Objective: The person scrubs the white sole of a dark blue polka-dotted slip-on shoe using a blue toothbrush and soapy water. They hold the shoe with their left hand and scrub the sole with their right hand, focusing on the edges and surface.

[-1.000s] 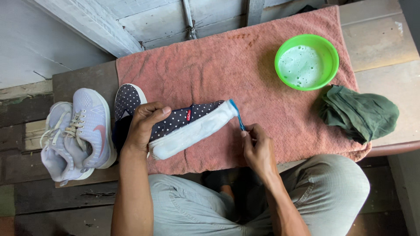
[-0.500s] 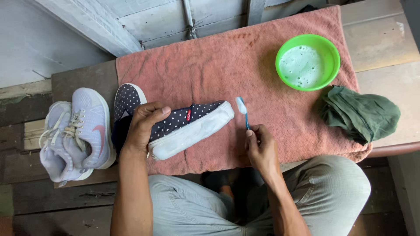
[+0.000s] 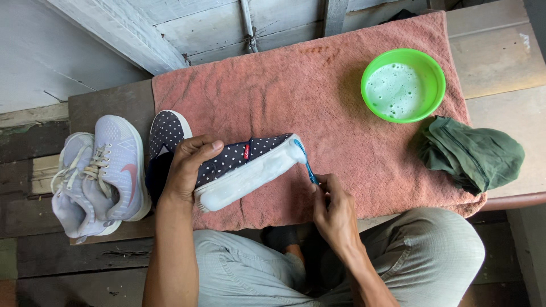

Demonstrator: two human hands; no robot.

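My left hand (image 3: 187,167) grips a dark polka-dot slip-on shoe (image 3: 244,162) tipped on its side, its soapy white sole facing me, on a pink towel (image 3: 296,91). My right hand (image 3: 333,207) holds a blue toothbrush (image 3: 307,162) whose head touches the toe end of the sole. A second polka-dot shoe (image 3: 165,131) lies behind my left hand, partly hidden by it.
A green bowl of soapy water (image 3: 402,85) stands at the towel's far right. A crumpled green cloth (image 3: 472,150) lies beside it. A pair of light grey sneakers (image 3: 96,173) sits on the wooden bench (image 3: 114,102) at the left. My knees are below.
My right hand drew the toothbrush away from the shoe half a second ago and has brought it back against the toe of the sole. The left hand keeps its hold.
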